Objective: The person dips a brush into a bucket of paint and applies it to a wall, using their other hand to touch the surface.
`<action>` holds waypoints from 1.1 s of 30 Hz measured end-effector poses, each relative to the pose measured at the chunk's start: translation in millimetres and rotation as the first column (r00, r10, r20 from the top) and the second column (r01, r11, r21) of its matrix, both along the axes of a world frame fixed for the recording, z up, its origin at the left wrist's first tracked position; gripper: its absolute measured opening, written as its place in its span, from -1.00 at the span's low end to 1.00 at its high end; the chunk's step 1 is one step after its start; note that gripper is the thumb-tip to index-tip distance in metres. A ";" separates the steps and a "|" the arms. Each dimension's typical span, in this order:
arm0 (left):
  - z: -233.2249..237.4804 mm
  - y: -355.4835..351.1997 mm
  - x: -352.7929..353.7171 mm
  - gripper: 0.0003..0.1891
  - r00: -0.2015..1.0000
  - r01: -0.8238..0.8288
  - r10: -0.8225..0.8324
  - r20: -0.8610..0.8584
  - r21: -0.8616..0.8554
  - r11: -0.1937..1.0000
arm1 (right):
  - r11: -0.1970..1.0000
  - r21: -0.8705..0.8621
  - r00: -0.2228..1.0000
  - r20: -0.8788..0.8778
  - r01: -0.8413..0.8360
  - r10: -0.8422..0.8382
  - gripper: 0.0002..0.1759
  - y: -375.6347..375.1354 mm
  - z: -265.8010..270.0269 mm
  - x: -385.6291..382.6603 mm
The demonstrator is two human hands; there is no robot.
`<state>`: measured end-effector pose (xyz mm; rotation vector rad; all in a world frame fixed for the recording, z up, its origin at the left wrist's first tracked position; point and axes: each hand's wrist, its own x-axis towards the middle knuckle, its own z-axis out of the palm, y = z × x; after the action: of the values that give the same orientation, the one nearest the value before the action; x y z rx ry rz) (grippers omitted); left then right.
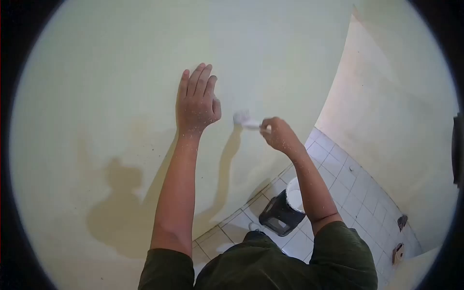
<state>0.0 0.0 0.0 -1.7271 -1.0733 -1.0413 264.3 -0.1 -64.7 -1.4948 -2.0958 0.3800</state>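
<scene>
My left hand (197, 101) lies flat against the pale wall (121, 87), fingers stretched upward and nothing held. To its right, my right hand (276, 133) is closed round the handle of a white paintbrush (250, 123). The brush points left, and its bristle end, blurred, is at the wall surface a short way from my left hand. Small white specks dot both hands and forearms.
Below my right forearm, a white bucket (294, 195) rests on a black stool (279, 215) on the tiled floor (338, 179). A second wall (391, 96) rises at the right. Two small brownish objects lie on the floor at the lower right.
</scene>
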 end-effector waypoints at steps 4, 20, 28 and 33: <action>10.3 4.1 -1.3 -0.60 1.000 0.011 -0.011 -0.006 0.034 0.999 | 0.999 -0.043 0.994 0.108 -0.020 0.024 -0.80 23.7 -5.6 12.4; 11.9 4.6 0.6 -0.29 0.998 -0.067 0.066 0.007 0.071 0.995 | 0.642 0.746 0.925 -0.351 0.180 0.149 -0.76 5.9 303.4 -35.6; 11.1 6.3 -0.8 -0.21 0.997 -0.074 0.074 0.001 0.058 0.996 | 0.715 0.698 0.954 -0.234 0.032 0.187 -0.81 27.7 267.2 -29.2; 10.3 4.5 -0.6 -0.21 0.999 -0.045 0.044 0.014 0.050 0.998 | 0.810 0.587 0.970 -0.185 -0.017 0.155 -0.78 23.4 191.9 -21.0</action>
<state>-0.6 4.5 10.3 -1.6514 -1.0797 -1.0438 243.3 23.3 127.2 -0.9433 -1.8637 -0.0710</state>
